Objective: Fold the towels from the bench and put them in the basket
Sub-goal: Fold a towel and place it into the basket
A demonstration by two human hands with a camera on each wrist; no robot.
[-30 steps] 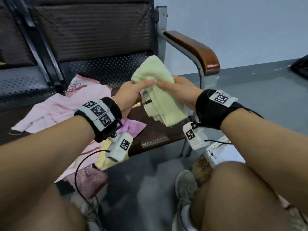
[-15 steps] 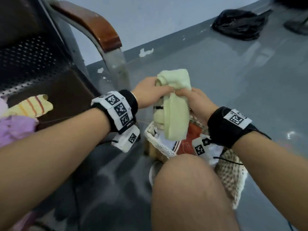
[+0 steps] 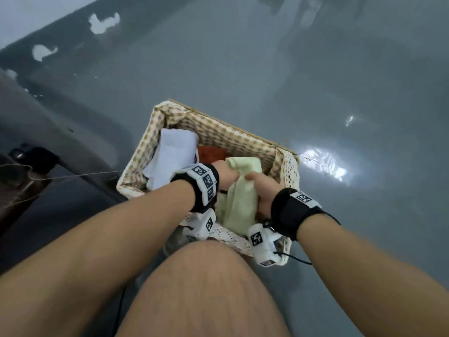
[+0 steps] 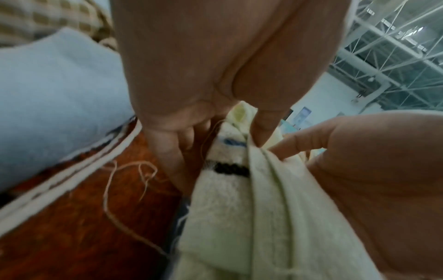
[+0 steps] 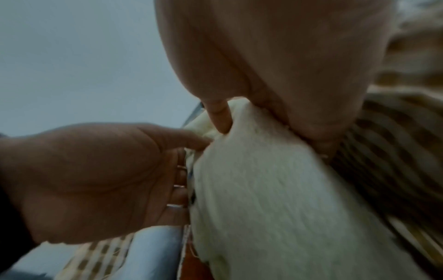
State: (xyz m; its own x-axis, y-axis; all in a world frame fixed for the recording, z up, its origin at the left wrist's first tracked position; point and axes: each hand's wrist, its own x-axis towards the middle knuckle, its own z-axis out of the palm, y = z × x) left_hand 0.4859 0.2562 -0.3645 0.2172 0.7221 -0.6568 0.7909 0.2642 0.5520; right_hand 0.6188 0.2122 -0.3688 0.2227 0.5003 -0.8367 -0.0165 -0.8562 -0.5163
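We hold the folded pale-yellow terry towel (image 3: 239, 190) over the gingham-lined wicker basket (image 3: 233, 137) — left hand (image 3: 227, 175) and right hand (image 3: 263, 190) both pinching its top, beside a folded white towel (image 3: 176, 152).

Glossy grey floor (image 3: 243, 57) seen all around, bright light reflection (image 3: 323, 164) at right. White chipped patches (image 3: 103, 23) seen along wall base, upper left. Bare knee (image 3: 206, 276) seen in foreground. White roof trusses (image 4: 395, 37) seen overhead in left wrist view.
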